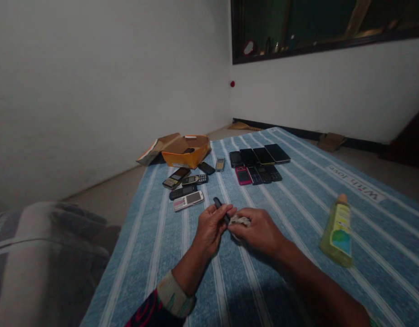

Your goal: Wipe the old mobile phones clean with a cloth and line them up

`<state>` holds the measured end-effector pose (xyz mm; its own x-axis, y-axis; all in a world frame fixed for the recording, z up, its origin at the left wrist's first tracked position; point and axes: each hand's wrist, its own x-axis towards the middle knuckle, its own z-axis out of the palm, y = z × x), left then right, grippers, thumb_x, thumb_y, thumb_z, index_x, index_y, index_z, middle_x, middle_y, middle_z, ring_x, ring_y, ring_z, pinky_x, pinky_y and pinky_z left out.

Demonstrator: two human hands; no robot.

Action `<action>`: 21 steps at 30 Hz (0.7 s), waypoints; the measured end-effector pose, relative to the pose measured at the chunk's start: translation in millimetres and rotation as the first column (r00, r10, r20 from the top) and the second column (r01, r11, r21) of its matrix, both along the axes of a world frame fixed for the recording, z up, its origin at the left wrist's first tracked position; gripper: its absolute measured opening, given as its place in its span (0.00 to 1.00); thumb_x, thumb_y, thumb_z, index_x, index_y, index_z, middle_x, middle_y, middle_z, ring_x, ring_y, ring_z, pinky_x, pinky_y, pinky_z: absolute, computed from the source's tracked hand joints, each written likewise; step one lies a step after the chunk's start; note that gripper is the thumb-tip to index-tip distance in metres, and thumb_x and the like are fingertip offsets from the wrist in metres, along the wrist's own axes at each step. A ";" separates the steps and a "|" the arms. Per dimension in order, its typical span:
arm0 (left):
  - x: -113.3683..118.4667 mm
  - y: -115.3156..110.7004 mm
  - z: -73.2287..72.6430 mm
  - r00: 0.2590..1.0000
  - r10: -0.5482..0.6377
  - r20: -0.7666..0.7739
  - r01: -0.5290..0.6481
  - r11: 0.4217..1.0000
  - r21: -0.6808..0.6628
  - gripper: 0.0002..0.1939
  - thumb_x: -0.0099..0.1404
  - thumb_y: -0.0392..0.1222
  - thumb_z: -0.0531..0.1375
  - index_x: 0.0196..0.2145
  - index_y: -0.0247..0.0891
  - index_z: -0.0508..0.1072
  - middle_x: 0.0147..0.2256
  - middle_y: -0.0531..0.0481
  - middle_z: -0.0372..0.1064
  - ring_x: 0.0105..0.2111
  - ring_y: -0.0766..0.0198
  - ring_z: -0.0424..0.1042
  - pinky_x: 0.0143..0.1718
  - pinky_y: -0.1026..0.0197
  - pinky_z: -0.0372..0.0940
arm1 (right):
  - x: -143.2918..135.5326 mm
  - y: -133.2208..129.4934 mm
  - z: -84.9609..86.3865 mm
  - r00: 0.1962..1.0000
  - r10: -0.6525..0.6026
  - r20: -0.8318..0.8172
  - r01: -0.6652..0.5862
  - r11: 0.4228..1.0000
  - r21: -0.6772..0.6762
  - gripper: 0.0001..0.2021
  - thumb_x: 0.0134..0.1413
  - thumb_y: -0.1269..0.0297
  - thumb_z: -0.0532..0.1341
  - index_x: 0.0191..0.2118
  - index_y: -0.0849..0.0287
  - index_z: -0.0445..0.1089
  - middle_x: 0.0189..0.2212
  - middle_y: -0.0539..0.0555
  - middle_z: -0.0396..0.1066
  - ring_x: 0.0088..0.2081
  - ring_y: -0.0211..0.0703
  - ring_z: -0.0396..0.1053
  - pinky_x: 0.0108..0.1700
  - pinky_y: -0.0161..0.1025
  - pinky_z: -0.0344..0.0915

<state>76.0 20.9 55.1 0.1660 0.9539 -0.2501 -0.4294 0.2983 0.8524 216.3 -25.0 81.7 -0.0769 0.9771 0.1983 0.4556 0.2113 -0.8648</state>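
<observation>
My left hand [211,227] is closed on a dark phone [222,211], seen nearly edge-on above the striped cloth. Pressed against the phone's near end is a pale crumpled rag [239,221], gripped by my right hand [260,229]. Beyond my left hand lie several older phones, with a white and pink one [189,200] nearest. Farther to the right are two rows of phones, among them a pink one [243,175] and a large black one [277,153].
An open orange box [185,159] stands at the far left of the blue striped cloth [137,259]. A bottle of yellow-green liquid [337,234] is on the right. Grey fabric [42,263] lies at the left, and white walls rise behind.
</observation>
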 end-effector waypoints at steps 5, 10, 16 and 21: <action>2.5 0.3 -3.4 0.989 0.125 -0.080 -0.128 0.991 -0.026 0.18 0.49 0.41 0.73 0.31 0.34 0.69 0.28 0.47 0.76 0.31 0.60 0.78 0.31 0.63 0.73 | -9.1 -4.7 -3.2 0.911 -0.073 0.405 0.090 0.996 -0.023 0.06 0.46 0.61 0.66 0.28 0.58 0.75 0.26 0.57 0.76 0.29 0.48 0.71 0.30 0.38 0.57; 2.1 -0.5 -0.9 0.986 0.132 -0.102 -0.137 0.989 -0.047 0.20 0.47 0.43 0.73 0.30 0.34 0.68 0.28 0.47 0.75 0.30 0.60 0.78 0.32 0.62 0.72 | -1.9 6.5 -17.0 0.996 0.021 0.090 -0.007 0.989 -0.149 0.08 0.49 0.66 0.61 0.22 0.57 0.73 0.17 0.49 0.69 0.21 0.38 0.65 0.25 0.34 0.53; -1.7 -1.4 7.1 0.999 0.000 -0.049 0.002 0.999 0.036 0.19 0.54 0.50 0.69 0.36 0.33 0.73 0.32 0.47 0.77 0.31 0.61 0.77 0.33 0.61 0.72 | 13.9 19.5 -23.3 0.847 -0.087 -0.525 -0.122 0.928 -0.352 0.10 0.38 0.60 0.67 0.22 0.62 0.71 0.16 0.48 0.67 0.19 0.35 0.62 0.24 0.33 0.55; -5.7 0.6 1.8 0.991 -0.044 -0.128 0.053 0.996 0.067 0.19 0.56 0.49 0.68 0.41 0.35 0.72 0.36 0.43 0.78 0.33 0.58 0.78 0.32 0.60 0.71 | 37.9 28.5 -11.4 0.663 -0.215 -0.717 -0.100 0.924 -0.369 0.15 0.31 0.57 0.71 0.20 0.62 0.69 0.15 0.47 0.66 0.18 0.34 0.62 0.23 0.33 0.58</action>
